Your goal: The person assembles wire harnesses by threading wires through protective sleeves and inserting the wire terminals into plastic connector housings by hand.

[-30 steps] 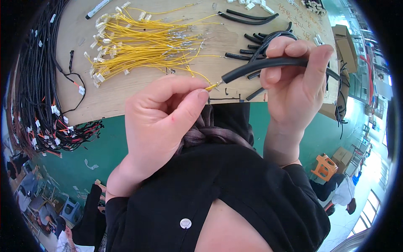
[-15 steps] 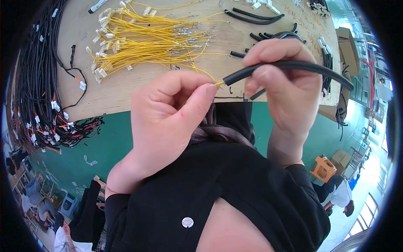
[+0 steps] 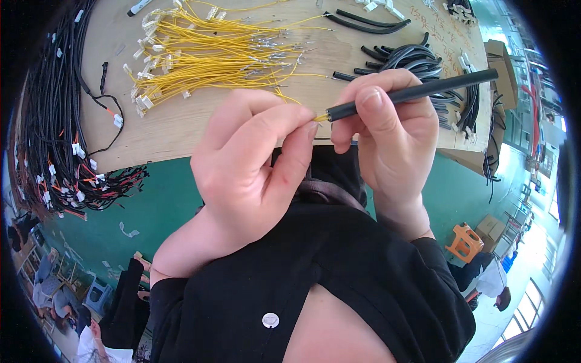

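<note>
Your left hand pinches a yellow wire between thumb and forefinger, with the other fingers curled in. Your right hand grips a black tube between the thumb and fingers, its near end facing your left fingertips and its far end slanting up to the right. The wire meets the tube's open mouth; you cannot tell from here how far inside it reaches. Both are held up in front of you, near the front edge of the table.

Beyond your left hand lies a spread of yellow wires, with white plugs mostly at their left ends. Behind your right hand is a pile of black tubes, and above that two longer tubes lie apart from it. A thick bundle of black cables hangs over the table's left side. Farther off, an orange stool stands on the floor to your right.
</note>
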A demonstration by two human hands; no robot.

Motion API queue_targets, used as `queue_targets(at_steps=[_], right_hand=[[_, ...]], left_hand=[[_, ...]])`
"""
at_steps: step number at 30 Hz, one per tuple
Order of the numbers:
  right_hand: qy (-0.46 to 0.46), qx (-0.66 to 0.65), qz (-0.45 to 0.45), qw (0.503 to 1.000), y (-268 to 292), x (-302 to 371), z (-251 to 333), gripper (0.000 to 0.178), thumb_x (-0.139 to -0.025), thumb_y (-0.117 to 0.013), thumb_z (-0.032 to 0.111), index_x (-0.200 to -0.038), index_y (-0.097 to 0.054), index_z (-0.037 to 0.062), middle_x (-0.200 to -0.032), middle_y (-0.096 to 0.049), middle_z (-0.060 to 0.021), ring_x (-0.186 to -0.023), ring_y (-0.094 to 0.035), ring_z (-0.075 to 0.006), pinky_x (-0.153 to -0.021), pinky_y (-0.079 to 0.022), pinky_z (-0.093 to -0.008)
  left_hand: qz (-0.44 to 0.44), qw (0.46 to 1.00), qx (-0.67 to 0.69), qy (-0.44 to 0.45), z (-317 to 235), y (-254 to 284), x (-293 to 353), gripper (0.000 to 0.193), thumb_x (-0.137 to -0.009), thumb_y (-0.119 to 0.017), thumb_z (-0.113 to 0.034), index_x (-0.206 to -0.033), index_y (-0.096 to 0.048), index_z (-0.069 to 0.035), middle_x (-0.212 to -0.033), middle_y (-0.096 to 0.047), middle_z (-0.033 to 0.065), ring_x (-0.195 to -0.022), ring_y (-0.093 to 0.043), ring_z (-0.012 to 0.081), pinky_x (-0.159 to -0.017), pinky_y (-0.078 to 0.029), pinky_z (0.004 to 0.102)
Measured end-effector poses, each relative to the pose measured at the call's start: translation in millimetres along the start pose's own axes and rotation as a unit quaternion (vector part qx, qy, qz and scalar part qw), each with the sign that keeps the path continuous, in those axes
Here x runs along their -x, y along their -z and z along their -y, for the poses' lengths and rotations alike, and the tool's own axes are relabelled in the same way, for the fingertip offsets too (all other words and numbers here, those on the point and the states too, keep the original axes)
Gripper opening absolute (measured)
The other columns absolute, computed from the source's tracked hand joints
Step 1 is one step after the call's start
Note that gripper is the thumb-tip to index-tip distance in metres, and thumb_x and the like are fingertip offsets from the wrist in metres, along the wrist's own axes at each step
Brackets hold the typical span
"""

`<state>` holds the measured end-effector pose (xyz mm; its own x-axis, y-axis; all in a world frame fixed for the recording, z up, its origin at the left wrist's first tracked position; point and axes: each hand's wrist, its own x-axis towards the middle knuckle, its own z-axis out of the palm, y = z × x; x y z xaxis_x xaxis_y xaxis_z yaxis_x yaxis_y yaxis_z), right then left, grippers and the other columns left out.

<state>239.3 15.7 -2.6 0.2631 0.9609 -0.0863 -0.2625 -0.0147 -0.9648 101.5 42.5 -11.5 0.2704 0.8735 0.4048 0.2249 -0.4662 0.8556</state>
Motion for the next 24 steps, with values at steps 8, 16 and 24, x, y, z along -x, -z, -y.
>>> queue_targets(at_steps=[8, 16, 24], right_hand=[[0.089, 0.077, 0.125, 0.985, 11.3, -5.7, 2.8, 0.012, -0.077, -0.052, 0.007, -0.080, -0.045, -0.0022, -0.070, -0.053, -0.0139, -0.048, -0.050, -0.0119, -0.041, -0.041, -0.0204], [0.054, -0.050, -0.041, 0.996, 15.9, -11.2, 0.5, 0.027, -0.087, -0.037, 0.021, -0.068, -0.043, 0.0017, -0.066, -0.051, -0.0122, -0.046, -0.044, -0.0122, -0.041, -0.033, -0.0202], [0.124, 0.172, 0.072, 0.975, 2.4, -0.7, -0.7, 0.017, -0.080, -0.051, 0.011, -0.084, -0.055, -0.0048, -0.070, -0.054, -0.0043, -0.054, -0.044, -0.0047, -0.048, -0.032, -0.0159]], left_hand=[[0.037, 0.999, 0.015, 0.023, -3.7, 5.8, -1.2, 0.016, -0.060, -0.059, 0.009, -0.073, -0.056, 0.000, -0.069, -0.050, 0.0069, -0.055, -0.049, 0.0157, -0.047, -0.038, 0.0223], [0.053, 0.998, 0.001, -0.037, -1.2, 8.3, 2.3, 0.011, -0.070, -0.055, 0.008, -0.079, -0.054, 0.002, -0.078, -0.049, 0.0049, -0.058, -0.041, 0.0058, -0.049, -0.032, 0.0156], [0.055, 0.987, 0.116, 0.093, 1.4, 10.3, 1.9, 0.009, -0.073, -0.053, 0.007, -0.081, -0.053, 0.003, -0.083, -0.048, 0.0044, -0.065, -0.043, 0.0048, -0.055, -0.034, 0.0149]])
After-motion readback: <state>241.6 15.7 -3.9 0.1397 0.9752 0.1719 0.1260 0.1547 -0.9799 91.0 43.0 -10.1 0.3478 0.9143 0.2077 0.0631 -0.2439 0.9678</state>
